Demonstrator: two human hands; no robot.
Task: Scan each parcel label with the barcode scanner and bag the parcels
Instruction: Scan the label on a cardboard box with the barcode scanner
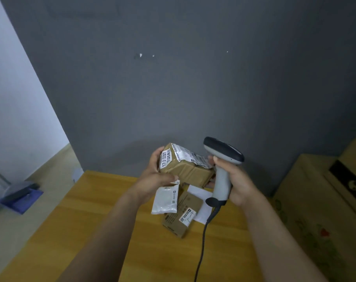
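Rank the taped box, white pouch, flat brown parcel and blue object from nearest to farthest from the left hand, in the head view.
1. taped box: gripped in the left hand itself.
2. white pouch: on the table, just below that hand.
3. flat brown parcel: on the table, partly under the pouch, nearer the person.
4. blue object: on the floor, far left.

A taped brown cardboard parcel [188, 170], white-labelled, sits tilted in the left hand [153, 181]. The grey corded barcode scanner [221, 171] stands upright in the right hand [239, 185], just beside it. A white pouch [165, 199] and a flat brown box [180, 217] lie beneath.
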